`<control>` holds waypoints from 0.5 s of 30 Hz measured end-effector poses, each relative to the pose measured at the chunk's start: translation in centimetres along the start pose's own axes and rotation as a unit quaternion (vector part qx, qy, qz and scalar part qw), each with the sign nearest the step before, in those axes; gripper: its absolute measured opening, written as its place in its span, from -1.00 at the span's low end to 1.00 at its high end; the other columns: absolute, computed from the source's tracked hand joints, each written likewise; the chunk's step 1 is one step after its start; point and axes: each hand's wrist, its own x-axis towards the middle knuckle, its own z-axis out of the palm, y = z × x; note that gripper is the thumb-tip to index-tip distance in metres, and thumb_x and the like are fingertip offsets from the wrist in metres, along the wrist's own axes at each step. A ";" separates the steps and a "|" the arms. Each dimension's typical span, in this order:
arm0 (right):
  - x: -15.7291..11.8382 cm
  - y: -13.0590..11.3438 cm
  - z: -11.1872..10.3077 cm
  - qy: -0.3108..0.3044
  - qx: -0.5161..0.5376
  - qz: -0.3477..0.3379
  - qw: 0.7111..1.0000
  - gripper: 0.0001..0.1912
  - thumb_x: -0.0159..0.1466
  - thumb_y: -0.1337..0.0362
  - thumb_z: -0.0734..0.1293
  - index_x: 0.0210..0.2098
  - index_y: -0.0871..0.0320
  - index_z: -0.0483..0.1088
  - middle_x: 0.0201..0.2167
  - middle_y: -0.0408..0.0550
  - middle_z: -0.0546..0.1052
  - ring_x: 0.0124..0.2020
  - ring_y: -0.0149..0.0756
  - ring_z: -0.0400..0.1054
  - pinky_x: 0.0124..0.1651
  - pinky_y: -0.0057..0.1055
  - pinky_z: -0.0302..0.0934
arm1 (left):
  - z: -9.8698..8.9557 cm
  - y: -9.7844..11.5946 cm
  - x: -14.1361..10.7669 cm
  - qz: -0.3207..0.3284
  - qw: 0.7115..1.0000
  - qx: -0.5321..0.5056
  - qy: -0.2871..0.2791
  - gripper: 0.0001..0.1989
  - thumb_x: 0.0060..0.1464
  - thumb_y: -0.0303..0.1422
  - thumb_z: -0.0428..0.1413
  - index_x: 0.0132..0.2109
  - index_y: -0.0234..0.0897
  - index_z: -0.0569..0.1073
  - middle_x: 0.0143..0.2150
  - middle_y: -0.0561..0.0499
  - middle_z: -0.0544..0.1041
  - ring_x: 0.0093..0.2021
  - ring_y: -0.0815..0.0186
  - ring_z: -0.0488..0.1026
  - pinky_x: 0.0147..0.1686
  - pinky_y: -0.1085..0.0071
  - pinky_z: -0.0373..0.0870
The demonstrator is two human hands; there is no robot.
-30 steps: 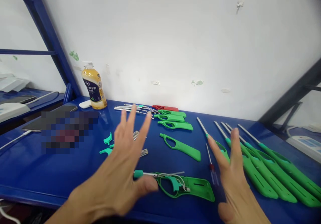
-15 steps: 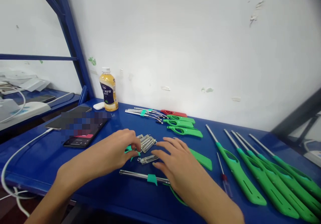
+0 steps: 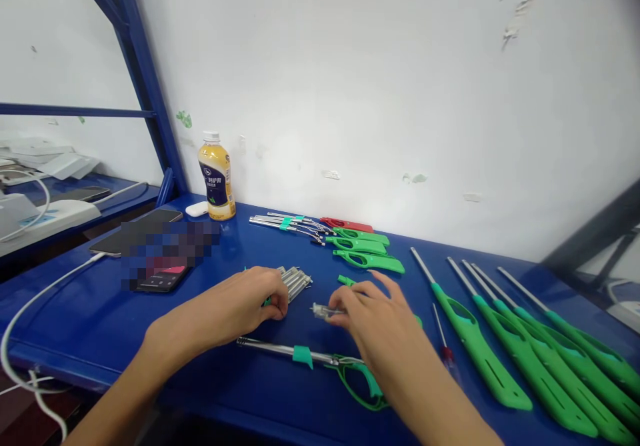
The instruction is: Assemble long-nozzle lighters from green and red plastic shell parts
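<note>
My right hand pinches a clear fuel tank from a lighter, held just above the table. My left hand is closed at the fingertips, with a small teal plastic piece partly showing between them. Behind its fingers lie several clear fuel tanks in a row. In front of both hands is a partly assembled lighter with a metal tube, a teal collar and an open green shell half; my right forearm hides its end. Another green handle shell is mostly covered by my right hand.
Several green long-nosed lighters lie at the right beside a screwdriver. Metal tubes with wires, green handle halves and a red one lie at the back. A drink bottle and phones occupy the left.
My right hand has picked up the clear fuel tank from the table and drawn it right. My left hand has moved slightly right, its fingers closing on the teal piece.
</note>
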 end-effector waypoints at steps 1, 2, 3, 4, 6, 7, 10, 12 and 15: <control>-0.5 0.4 -0.5 0.012 0.007 0.004 1.000 -0.84 0.42 0.45 0.38 -0.14 0.04 0.44 -0.25 -0.15 0.69 -0.13 -0.11 0.60 0.31 0.19 0.23 | -0.1 0.2 0.0 0.001 1.000 -0.002 0.001 -0.81 0.41 -0.23 0.22 -0.11 -0.29 0.57 -0.07 -0.02 0.61 -0.04 0.20 0.58 0.03 0.13 0.55; -1.0 0.9 -1.0 0.024 0.014 0.008 1.000 -0.83 0.44 0.46 0.35 -0.13 0.02 0.43 -0.20 -0.16 0.70 -0.13 -0.13 0.60 0.31 0.18 0.22 | -0.2 0.3 0.0 0.004 1.000 -0.004 0.004 -0.83 0.41 -0.26 0.21 -0.11 -0.28 0.57 -0.08 -0.02 0.61 -0.04 0.20 0.57 0.02 0.14 0.53; -1.5 1.2 -1.5 0.034 0.021 0.013 0.999 -0.83 0.46 0.45 0.33 -0.12 0.01 0.42 -0.17 -0.17 0.70 -0.11 -0.14 0.60 0.32 0.17 0.21 | -0.2 0.4 -0.1 0.007 1.000 -0.007 0.008 -0.86 0.41 -0.30 0.19 -0.12 -0.26 0.58 -0.09 0.00 0.61 -0.03 0.21 0.56 0.02 0.18 0.51; -1.9 1.5 -2.0 0.044 0.028 0.021 0.998 -0.85 0.48 0.42 0.31 -0.12 0.00 0.42 -0.15 -0.17 0.70 -0.11 -0.15 0.60 0.33 0.17 0.20 | -0.3 0.3 -0.1 0.011 1.000 -0.010 0.012 -0.88 0.41 -0.35 0.17 -0.13 -0.23 0.58 -0.09 0.01 0.61 -0.03 0.21 0.56 0.01 0.22 0.48; -2.5 2.1 -2.7 0.057 0.040 0.037 0.997 -0.88 0.52 0.37 0.30 -0.11 0.00 0.41 -0.12 -0.16 0.70 -0.08 -0.16 0.60 0.35 0.19 0.16 | -0.4 0.1 -0.4 0.015 1.000 -0.015 0.020 -0.83 0.39 -0.42 0.12 -0.14 -0.15 0.60 -0.09 0.05 0.61 -0.03 0.24 0.55 -0.01 0.32 0.42; -2.8 2.3 -3.0 0.062 0.045 0.045 0.996 -0.90 0.53 0.34 0.30 -0.11 0.00 0.41 -0.11 -0.14 0.70 -0.08 -0.16 0.59 0.36 0.20 0.14 | -0.5 -0.1 -0.5 0.015 0.999 -0.017 0.022 -0.81 0.37 -0.44 0.10 -0.13 -0.11 0.61 -0.08 0.07 0.61 -0.03 0.26 0.56 -0.03 0.36 0.40; -3.3 3.0 -3.4 0.073 0.055 0.053 0.994 -0.93 0.54 0.30 0.30 -0.09 0.00 0.41 -0.11 -0.13 0.69 -0.07 -0.15 0.58 0.38 0.25 0.07 | -0.4 -0.8 -0.7 0.012 1.000 -0.021 0.019 -0.78 0.34 -0.45 0.12 -0.10 -0.03 0.62 -0.05 0.11 0.61 -0.03 0.28 0.57 -0.05 0.40 0.37; -3.5 3.3 -3.6 0.081 0.059 0.053 0.994 -0.94 0.55 0.28 0.30 -0.09 -0.01 0.40 -0.12 -0.15 0.69 -0.06 -0.14 0.58 0.38 0.26 0.06 | -0.3 -1.2 -0.6 0.009 1.000 -0.025 0.015 -0.77 0.32 -0.45 0.12 -0.07 -0.01 0.62 -0.03 0.11 0.61 -0.02 0.28 0.57 -0.04 0.41 0.37; -3.6 3.4 -3.7 0.087 0.064 0.052 0.993 -0.94 0.55 0.27 0.30 -0.10 -0.02 0.40 -0.13 -0.17 0.69 -0.07 -0.12 0.59 0.36 0.28 0.08 | 0.0 -1.2 -0.3 0.005 1.000 -0.027 0.014 -0.78 0.32 -0.45 0.10 -0.09 -0.05 0.61 -0.05 0.10 0.61 -0.02 0.27 0.58 -0.05 0.41 0.37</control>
